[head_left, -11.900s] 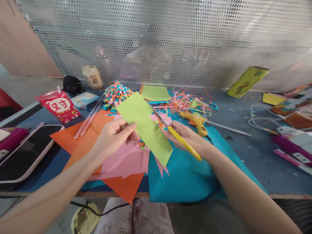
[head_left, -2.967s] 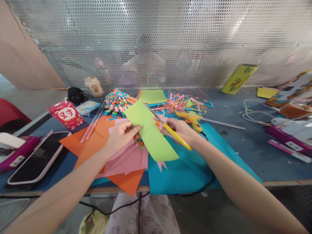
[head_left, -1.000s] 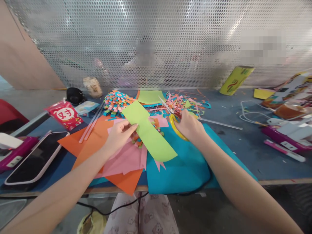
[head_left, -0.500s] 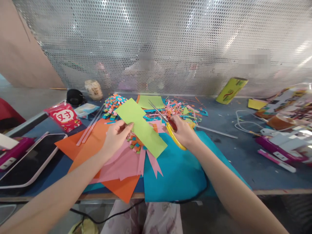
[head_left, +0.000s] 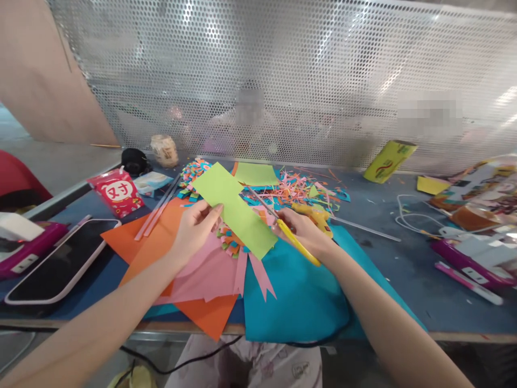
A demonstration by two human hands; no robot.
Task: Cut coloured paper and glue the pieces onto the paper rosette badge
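My left hand pinches a light green strip of paper between thumb and fingers, holding it up over the table. In my right hand is a pair of scissors with yellow handles, its blades pointing up and left to a notch in the strip's right edge. Whether the blades touch the paper I cannot tell. Beneath the strip, partly hidden, lies a paper flower with pink ribbon tails. Orange sheets, pink paper and a blue sheet lie under my hands.
Paper scraps pile up behind my right hand, near a yellow glue gun. A second paper flower sits left of them. A phone and red packet lie left; a yellow-green tube and white cable are right.
The scissors have swung lower, their tips coming to the green strip's right edge. The strip stays in my left hand. The whole view has shifted slightly.
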